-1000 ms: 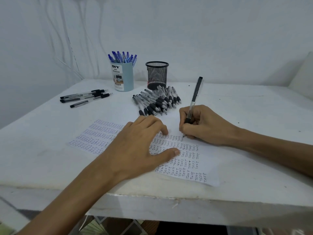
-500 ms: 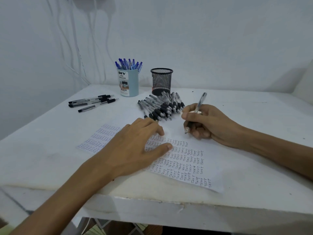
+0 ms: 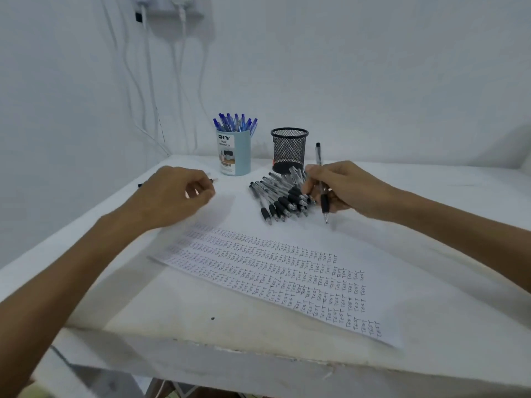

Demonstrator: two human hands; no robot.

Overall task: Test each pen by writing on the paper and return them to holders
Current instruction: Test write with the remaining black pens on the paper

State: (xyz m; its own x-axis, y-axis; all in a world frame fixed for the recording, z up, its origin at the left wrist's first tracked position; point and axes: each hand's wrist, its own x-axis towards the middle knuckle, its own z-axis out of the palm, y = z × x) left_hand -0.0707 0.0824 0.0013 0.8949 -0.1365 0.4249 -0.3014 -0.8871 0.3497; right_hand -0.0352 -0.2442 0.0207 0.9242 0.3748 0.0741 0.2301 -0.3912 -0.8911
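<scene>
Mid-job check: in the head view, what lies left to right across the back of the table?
left hand → blue pen holder → black mesh holder → right hand, gripping a pen

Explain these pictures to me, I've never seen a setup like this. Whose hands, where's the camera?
No machine: a person wears a camera on the head, so the view looks down at their hands. The right hand holds a clear pen with a black grip, tip down. The left hand hovers loosely curled, apparently holding nothing. On the white table are a white paper sheet covered in rows of "TEST", a pile of similar pens, a light blue holder of blue pens and a black mesh cup.
</scene>
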